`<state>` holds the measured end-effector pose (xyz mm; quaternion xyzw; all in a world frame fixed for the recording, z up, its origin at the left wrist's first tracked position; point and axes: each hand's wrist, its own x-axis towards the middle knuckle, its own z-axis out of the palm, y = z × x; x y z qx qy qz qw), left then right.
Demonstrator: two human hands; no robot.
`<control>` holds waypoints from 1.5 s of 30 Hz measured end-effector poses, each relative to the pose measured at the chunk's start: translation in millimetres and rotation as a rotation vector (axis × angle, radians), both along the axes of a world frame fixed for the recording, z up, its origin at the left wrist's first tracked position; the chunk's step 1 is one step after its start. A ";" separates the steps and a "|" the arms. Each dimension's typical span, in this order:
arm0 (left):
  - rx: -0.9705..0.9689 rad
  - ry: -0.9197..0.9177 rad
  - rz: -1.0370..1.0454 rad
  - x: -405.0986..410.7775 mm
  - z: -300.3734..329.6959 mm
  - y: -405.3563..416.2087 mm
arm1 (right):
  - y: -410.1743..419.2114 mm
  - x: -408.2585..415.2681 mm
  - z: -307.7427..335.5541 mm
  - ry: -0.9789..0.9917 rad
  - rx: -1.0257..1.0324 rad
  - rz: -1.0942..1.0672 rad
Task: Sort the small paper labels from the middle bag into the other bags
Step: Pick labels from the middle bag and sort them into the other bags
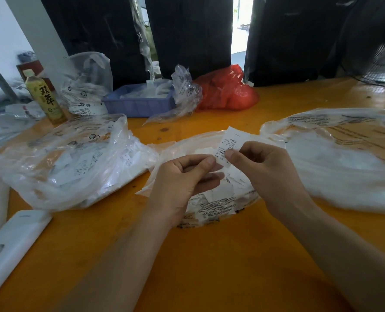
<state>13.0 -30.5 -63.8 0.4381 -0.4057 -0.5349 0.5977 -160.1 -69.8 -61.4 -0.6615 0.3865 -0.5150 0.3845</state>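
Both thumbs on one little label, right above the middle bag

Our left hand (182,176) and right hand (261,163) pinch a thin white printed paper label (231,143) between thumb and fingers, over the crinkly clear middle bag (211,208) of loose slips. Similar wrinkled plastic bags, left bag (70,163) and right bag (335,158), flank it on the glossy orange table (209,266).
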 end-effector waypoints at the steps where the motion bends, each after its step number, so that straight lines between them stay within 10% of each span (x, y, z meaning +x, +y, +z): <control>1: -0.002 0.000 0.006 0.0 0.0 0.1 | 1.0 0.5 0.9 0.031 -0.006 0.005; 28: -0.009 -0.154 0.076 3.6 3.7 0.0 | 4.7 2.8 -2.5 0.277 -0.219 -0.121; 35: -0.334 -0.778 0.296 14.1 16.2 5.8 | 0.9 -5.6 8.3 0.161 -0.155 -0.229; 39: -0.714 -1.261 0.865 67.6 39.9 6.2 | -2.7 -28.2 34.3 0.293 -0.360 -0.474; 42: -0.304 -1.284 1.142 141.1 36.7 6.1 | -31.8 -69.8 44.6 0.726 -0.279 -0.702; 45: 0.278 -1.329 0.919 187.6 22.5 4.1 | -61.0 -113.0 37.1 1.227 0.055 -0.729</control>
